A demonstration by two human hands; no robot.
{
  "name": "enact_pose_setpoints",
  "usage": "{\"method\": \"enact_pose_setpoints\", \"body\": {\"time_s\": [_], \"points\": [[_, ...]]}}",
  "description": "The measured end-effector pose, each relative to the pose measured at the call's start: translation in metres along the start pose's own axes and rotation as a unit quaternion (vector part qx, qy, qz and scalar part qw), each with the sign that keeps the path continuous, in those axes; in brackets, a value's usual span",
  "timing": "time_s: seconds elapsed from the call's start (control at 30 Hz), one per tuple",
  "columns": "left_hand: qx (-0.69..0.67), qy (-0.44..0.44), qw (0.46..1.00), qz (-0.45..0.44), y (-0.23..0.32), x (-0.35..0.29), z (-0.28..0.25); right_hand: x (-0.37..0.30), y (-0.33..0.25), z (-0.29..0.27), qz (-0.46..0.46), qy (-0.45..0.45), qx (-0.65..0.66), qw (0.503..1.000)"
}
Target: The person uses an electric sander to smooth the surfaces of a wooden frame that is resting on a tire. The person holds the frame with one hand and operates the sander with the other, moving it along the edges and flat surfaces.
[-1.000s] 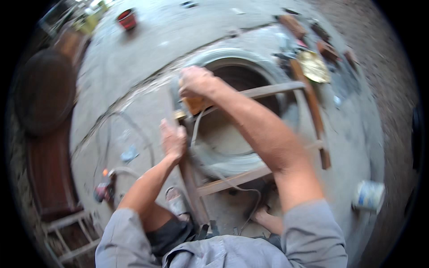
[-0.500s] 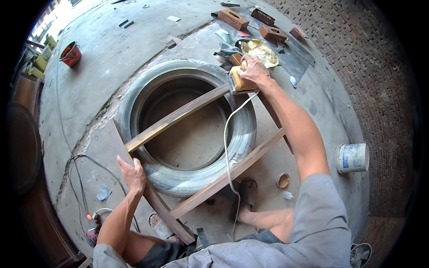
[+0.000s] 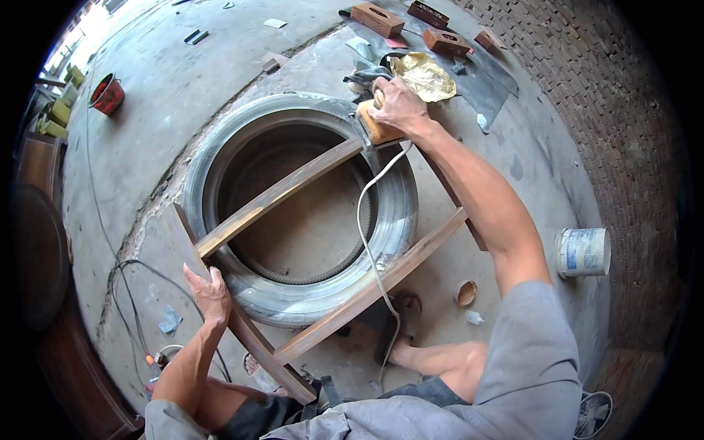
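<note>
A person in a grey shirt works a wooden frame (image 3: 290, 190) laid across a tyre (image 3: 196, 192) on a concrete floor (image 3: 158, 92). The right hand (image 3: 400, 106) has its grip closed over a yellow power sander (image 3: 378, 130), set at the far end of the frame's upper rail; a pale cord (image 3: 363, 213) trails from it over the tyre and the lower rail. The left hand (image 3: 210, 295) grips the frame's left side board, thumb on one side and fingers on the other.

Containers dot the scene. A red bucket (image 3: 108, 97) stands at upper left, mouth in view, its dark inside too small to read. A white bucket (image 3: 583, 252) with blue markings sits at far right, its contents hidden. Near the person's right foot, a small round dish (image 3: 465, 294) shows a brown interior, just beside a little white bottle (image 3: 474, 317). At the top, slotted wooden boxes (image 3: 376, 20) rest on or beside a dark sheet (image 3: 493, 86); what they hold cannot be seen. A crumpled gold sheet (image 3: 425, 77) lies just beyond the sander.
</note>
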State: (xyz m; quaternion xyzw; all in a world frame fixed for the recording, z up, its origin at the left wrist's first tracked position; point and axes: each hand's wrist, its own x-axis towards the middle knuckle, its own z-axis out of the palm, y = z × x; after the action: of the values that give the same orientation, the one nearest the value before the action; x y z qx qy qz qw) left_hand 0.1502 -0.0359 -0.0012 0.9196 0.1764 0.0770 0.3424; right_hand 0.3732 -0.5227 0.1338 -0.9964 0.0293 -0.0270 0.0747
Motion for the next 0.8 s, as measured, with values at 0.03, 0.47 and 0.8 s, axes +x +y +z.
{"method": "enact_pose_setpoints", "body": {"time_s": [0.03, 0.47, 0.8], "points": [[0.002, -0.005, 1.000, -0.004, 0.002, 0.000, -0.002, 0.002, -0.002, -0.003, 0.012, -0.009, -0.005, 1.000], [0.010, -0.013, 1.000, -0.022, -0.003, 0.000, -0.001, 0.000, -0.047, 0.002, 0.025, -0.007, 0.015, 1.000], [0.017, -0.003, 1.000, 0.003, -0.003, -0.001, 0.003, 0.001, -0.052, -0.004, 0.063, -0.023, 0.021, 0.998]]}}
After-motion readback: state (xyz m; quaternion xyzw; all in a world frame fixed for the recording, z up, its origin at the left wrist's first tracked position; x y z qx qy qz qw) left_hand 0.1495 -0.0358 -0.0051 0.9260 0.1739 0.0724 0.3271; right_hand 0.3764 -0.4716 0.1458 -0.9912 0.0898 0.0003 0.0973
